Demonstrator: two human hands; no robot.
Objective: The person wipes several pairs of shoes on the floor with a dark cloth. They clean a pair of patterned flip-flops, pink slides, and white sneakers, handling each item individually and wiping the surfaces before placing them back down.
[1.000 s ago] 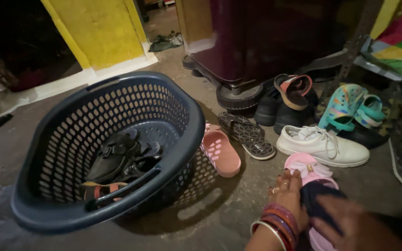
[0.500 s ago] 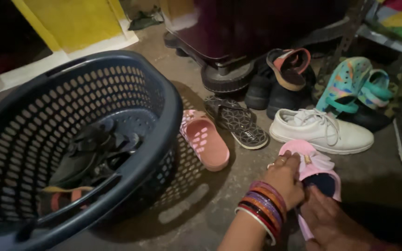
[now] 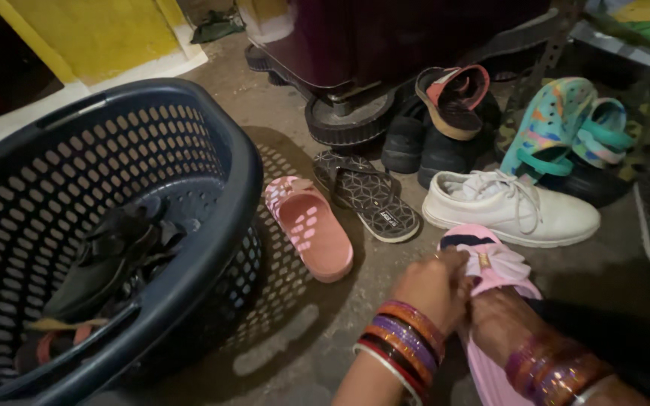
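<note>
Caught mid-grasp: left hand (image 3: pixel 430 289) and right hand (image 3: pixel 502 323) both clamped on pink shoe (image 3: pixel 490 259), fingers curled round its upper. Lay low on the floor, just beside white sneaker (image 3: pixel 520 214), well apart from basket (image 3: pixel 246 173). Probably called next for a firm lift. Looked soft, pale, bow-topped, dark-lined.

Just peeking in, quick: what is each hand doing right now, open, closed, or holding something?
Left hand: closed on the pink slipper, gripping near its bow end.
Right hand: closed on the same pink slipper, lower down.
</note>
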